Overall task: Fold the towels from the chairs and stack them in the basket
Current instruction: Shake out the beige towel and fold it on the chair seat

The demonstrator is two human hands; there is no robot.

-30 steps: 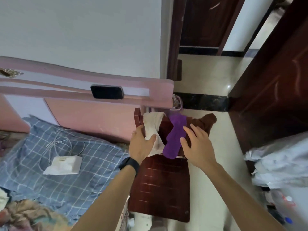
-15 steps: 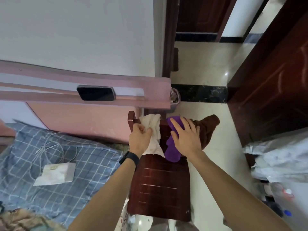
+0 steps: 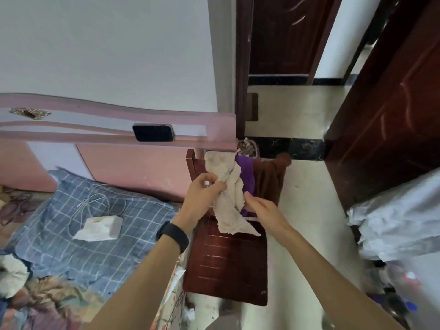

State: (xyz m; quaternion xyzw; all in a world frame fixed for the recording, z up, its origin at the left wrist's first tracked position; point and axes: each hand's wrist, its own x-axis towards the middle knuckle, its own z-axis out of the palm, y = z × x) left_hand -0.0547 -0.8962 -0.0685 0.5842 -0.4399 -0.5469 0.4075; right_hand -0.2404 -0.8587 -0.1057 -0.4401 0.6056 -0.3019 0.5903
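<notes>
Both hands (image 3: 201, 198) (image 3: 264, 211) now grip the cream towel (image 3: 227, 210).

cream towel (image 3: 227, 201): bunched, draped | purple towel (image 3: 246, 171), brown towel (image 3: 270, 179): chair-back (image 3: 191, 163)

A pink headboard (image 3: 119, 163) runs across from 9 o'clock towards the centre, under a white wall (image 3: 107, 48) at 11 o'clock. A black phone (image 3: 153, 132) lies on the headboard's ledge, just 10 o'clock of centre. At 8 o'clock a blue checked pillow (image 3: 71, 234) carries a white box (image 3: 100, 228) with a white cable (image 3: 95, 201) looped beside it. Floral bedding (image 3: 47, 303) fills 7 o'clock. Dark wooden doors stand at 1 o'clock (image 3: 281, 34) and 3 o'clock (image 3: 392, 115), with pale floor tiles (image 3: 304, 191) between them. A white plastic-wrapped bundle (image 3: 400, 210) sits at 4 o'clock.
</notes>
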